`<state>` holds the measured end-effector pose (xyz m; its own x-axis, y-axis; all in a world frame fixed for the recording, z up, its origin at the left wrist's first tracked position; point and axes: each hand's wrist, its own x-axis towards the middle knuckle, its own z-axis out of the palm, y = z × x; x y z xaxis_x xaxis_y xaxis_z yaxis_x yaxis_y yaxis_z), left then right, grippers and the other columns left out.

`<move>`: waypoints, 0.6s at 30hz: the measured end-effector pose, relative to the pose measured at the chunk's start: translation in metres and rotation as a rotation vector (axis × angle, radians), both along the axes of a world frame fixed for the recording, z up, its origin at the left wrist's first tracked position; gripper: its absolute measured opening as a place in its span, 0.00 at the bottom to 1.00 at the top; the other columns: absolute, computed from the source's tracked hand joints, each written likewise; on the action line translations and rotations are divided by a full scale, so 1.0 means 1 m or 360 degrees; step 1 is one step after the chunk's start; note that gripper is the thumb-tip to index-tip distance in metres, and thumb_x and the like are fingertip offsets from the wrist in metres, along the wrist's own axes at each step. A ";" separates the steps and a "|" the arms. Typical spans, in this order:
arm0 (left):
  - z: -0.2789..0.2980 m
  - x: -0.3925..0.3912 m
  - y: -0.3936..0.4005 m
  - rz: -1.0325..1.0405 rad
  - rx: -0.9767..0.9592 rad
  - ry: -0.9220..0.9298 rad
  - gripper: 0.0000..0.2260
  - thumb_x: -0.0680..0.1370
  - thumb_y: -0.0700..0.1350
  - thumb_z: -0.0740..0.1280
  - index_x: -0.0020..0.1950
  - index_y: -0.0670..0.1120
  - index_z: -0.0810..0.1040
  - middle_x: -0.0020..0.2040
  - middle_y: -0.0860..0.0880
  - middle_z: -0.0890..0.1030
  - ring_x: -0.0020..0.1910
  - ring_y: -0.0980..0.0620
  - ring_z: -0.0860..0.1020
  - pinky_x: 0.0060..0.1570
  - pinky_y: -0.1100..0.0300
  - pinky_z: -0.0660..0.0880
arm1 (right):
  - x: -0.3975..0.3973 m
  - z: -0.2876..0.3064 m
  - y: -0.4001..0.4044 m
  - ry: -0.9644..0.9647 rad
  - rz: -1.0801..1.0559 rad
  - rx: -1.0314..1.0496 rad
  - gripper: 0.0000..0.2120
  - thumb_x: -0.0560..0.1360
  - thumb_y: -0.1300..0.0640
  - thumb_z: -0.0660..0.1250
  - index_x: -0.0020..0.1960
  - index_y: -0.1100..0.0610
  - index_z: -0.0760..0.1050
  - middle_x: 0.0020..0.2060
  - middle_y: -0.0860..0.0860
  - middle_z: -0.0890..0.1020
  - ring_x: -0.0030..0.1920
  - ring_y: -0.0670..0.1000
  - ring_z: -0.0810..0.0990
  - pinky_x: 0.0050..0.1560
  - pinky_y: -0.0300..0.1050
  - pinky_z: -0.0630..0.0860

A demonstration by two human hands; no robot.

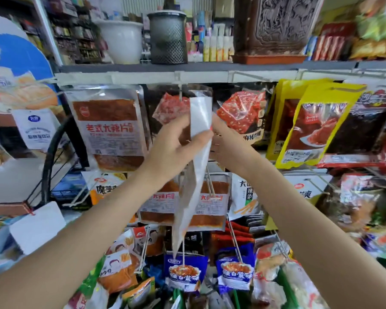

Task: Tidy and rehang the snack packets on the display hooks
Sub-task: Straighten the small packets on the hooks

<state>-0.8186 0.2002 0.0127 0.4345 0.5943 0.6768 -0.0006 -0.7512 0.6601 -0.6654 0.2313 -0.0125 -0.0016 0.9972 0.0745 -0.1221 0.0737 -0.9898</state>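
Both hands are raised to one snack packet (196,152), seen almost edge-on, a pale silvery sliver that hangs long and narrow from the fingers down toward the blue packets (184,273) in the lowest row. The left hand (174,146) grips it from the left, thumb and fingertips curled and pinching the packet's edge a little below its top. The right hand (228,146) closes on it from the other side, its fingers pressed to the packet just across from the left thumb; how far those fingers wrap behind the foil is hard to make out, since the packet hides them. Above the fingertips the packet's top reaches a thin display hook (180,92) under the white shelf edge (143,78), though blur keeps me from saying whether the hook passes through its hole. Just left of the left fingers hangs a large clear packet of brown spicy strips (108,128). Behind the fingers, red-filled clear packets (241,112) hang on either side. Right of the right hand sits a yellow packet (316,128). Below both wrists, more strip packets (212,204) hang on lower hooks.
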 end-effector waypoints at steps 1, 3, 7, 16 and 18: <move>0.000 0.003 -0.004 -0.0055 -0.0018 -0.0020 0.10 0.76 0.43 0.65 0.51 0.58 0.74 0.47 0.56 0.80 0.46 0.61 0.79 0.46 0.66 0.75 | 0.003 -0.001 -0.004 0.0030 0.0008 0.0012 0.26 0.74 0.39 0.62 0.64 0.56 0.73 0.52 0.57 0.79 0.50 0.57 0.78 0.50 0.46 0.75; -0.001 0.010 -0.010 -0.0162 -0.0131 -0.0080 0.09 0.76 0.43 0.65 0.50 0.58 0.75 0.46 0.56 0.82 0.47 0.59 0.80 0.47 0.63 0.76 | 0.014 -0.006 -0.015 0.0152 -0.0030 0.0048 0.31 0.71 0.40 0.66 0.66 0.58 0.70 0.57 0.59 0.77 0.54 0.64 0.74 0.56 0.53 0.72; -0.018 0.022 -0.011 -0.0317 -0.0462 -0.0052 0.10 0.76 0.42 0.65 0.51 0.57 0.75 0.45 0.63 0.82 0.48 0.62 0.80 0.45 0.67 0.76 | 0.056 -0.016 -0.050 0.0254 -0.0155 0.0060 0.21 0.70 0.52 0.66 0.59 0.62 0.76 0.52 0.59 0.82 0.49 0.57 0.82 0.49 0.50 0.81; -0.093 0.094 0.007 -0.0295 -0.0805 0.0945 0.10 0.75 0.43 0.67 0.56 0.47 0.78 0.47 0.46 0.82 0.39 0.56 0.78 0.40 0.66 0.71 | 0.143 -0.082 -0.113 -0.0307 -0.0178 -0.0439 0.16 0.65 0.56 0.72 0.50 0.63 0.79 0.45 0.60 0.85 0.44 0.59 0.84 0.46 0.53 0.81; -0.112 0.115 0.009 -0.0268 -0.0821 0.1038 0.12 0.75 0.43 0.68 0.57 0.44 0.78 0.50 0.45 0.81 0.40 0.58 0.78 0.41 0.67 0.72 | 0.162 -0.102 -0.111 -0.0444 -0.0217 -0.0491 0.22 0.62 0.53 0.74 0.50 0.67 0.79 0.44 0.61 0.84 0.43 0.59 0.83 0.48 0.54 0.79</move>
<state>-0.7035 0.2092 -0.0991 0.7542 0.6520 -0.0784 0.4144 -0.3799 0.8270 -0.5038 0.1202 -0.1143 0.1538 0.9652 -0.2117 0.1436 -0.2338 -0.9616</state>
